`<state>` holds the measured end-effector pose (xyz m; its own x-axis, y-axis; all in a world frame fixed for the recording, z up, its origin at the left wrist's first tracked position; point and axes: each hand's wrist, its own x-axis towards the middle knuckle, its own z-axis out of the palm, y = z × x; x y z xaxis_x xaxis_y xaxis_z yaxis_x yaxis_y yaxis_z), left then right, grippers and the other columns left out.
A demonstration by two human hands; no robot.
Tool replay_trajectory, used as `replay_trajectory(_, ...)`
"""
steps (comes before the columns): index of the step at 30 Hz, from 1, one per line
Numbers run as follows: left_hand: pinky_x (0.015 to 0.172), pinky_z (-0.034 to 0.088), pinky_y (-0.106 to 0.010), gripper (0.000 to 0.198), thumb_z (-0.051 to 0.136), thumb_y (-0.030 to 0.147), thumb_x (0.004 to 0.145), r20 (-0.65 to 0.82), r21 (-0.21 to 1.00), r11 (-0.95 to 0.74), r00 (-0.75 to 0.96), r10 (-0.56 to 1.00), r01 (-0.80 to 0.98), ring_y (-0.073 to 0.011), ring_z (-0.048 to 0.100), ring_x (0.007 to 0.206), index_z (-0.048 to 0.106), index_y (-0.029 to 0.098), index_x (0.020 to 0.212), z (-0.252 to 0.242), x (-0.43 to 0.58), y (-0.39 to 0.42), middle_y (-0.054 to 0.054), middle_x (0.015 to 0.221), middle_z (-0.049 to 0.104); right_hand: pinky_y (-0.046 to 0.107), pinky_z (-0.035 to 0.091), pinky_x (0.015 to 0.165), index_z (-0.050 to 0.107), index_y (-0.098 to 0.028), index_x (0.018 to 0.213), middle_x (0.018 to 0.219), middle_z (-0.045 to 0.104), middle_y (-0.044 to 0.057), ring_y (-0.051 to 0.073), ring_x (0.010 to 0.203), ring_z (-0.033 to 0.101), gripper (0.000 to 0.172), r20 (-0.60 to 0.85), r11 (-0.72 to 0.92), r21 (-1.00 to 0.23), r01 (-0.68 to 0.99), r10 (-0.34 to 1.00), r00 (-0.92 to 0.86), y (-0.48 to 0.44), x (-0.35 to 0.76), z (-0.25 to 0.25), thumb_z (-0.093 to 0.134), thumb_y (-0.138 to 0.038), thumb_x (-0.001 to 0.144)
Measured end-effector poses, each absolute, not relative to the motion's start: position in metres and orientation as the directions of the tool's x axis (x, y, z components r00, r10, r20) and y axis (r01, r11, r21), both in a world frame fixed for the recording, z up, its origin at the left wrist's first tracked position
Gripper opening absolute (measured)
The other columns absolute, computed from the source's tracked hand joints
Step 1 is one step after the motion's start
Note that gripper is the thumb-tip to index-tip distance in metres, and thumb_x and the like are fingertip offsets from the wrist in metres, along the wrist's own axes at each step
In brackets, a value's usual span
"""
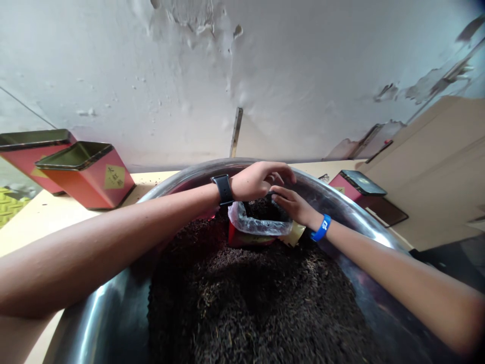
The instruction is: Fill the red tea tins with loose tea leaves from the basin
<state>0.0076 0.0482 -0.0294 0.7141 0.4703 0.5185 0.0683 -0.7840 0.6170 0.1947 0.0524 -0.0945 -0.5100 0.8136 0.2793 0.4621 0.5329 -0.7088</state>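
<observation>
A red tin (237, 237) stands in dark, twisted tea leaves (242, 303) inside a big metal tub (96, 303). A clear plastic bag (257, 226) lines the tin, its edge folded outward over the rim, with dark leaves inside. My left hand (255, 179), a black watch at its wrist, is over the tin's far left side, fingers apart and loosely curved, nothing seen in them. At the tin's right far side, my right hand (295, 205) has its fingers together at the bag's edge; its fingertips partly hide the grip. A yellowish packet (293, 235) lies under my right wrist.
Two open red tins (94, 177) with yellow labels stand on the pale table (45, 222) at the left. Beyond the tub's right rim are a tin with a dark top (358, 184) and a dark-rimmed box (386, 210). A peeling wall (182, 91) rises behind.
</observation>
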Motion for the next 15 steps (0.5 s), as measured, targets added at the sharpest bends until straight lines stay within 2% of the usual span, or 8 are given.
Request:
replay_trajectory(3,0.068,0.044,-0.021,0.030,0.037,-0.006,0.060,0.522,0.490,-0.850,0.715,0.465,0.195,-0.0096,0.053,0.080,0.057,0.012,0.073,-0.0309,0.0071,0.0487,-0.003,0.090,0.058,0.037,0.041,0.085,0.059,-0.018,0.105,0.101,0.062,0.006,0.022,0.096,0.054,0.034,0.276,0.528,-0.718,0.453,0.814,-0.511,0.0537,0.1946,-0.0956,0.045,-0.042,0.084)
replay_trajectory(5,0.064,0.041,-0.021,0.023,0.038,-0.004,0.058,0.512,0.405,-0.864,0.709,0.485,0.299,-0.0092,0.050,0.073,0.054,0.013,0.064,-0.0309,0.0068,0.0484,-0.003,0.084,0.055,0.038,0.041,0.087,0.059,-0.018,0.102,0.103,0.062,0.006,0.023,0.097,0.054,0.032,0.282,0.522,-0.730,0.440,0.817,-0.502,0.0546,0.1944,-0.0969,0.046,-0.041,0.084)
replay_trajectory(8,0.062,0.038,-0.021,0.017,0.042,0.000,0.063,0.492,0.334,-0.852,0.696,0.522,0.403,-0.0082,0.045,0.067,0.053,0.012,0.062,-0.0310,0.0068,0.0480,-0.003,0.080,0.052,0.040,0.039,0.090,0.060,-0.019,0.100,0.107,0.062,0.007,0.023,0.099,0.054,0.029,0.277,0.492,-0.747,0.446,0.842,-0.464,0.0548,0.1937,-0.0983,0.048,-0.040,0.082)
replay_trajectory(12,0.064,0.036,-0.020,0.008,0.049,0.010,0.071,0.487,0.290,-0.841,0.686,0.540,0.457,-0.0074,0.044,0.066,0.053,0.011,0.064,-0.0332,0.0080,0.0496,-0.003,0.079,0.052,0.040,0.040,0.090,0.060,-0.019,0.103,0.106,0.063,0.007,0.023,0.099,0.054,0.031,0.270,0.478,-0.759,0.441,0.848,-0.456,0.0529,0.1922,-0.0974,0.048,-0.038,0.082)
replay_trajectory(15,0.059,0.033,-0.020,0.017,0.055,0.024,0.076,0.500,0.284,-0.833,0.667,0.552,0.476,-0.0071,0.042,0.063,0.052,0.012,0.064,-0.0351,0.0084,0.0522,-0.002,0.073,0.052,0.039,0.040,0.088,0.060,-0.018,0.104,0.104,0.063,0.006,0.022,0.098,0.054,0.033,0.281,0.491,-0.763,0.420,0.838,-0.468,0.0517,0.1918,-0.0962,0.047,-0.039,0.082)
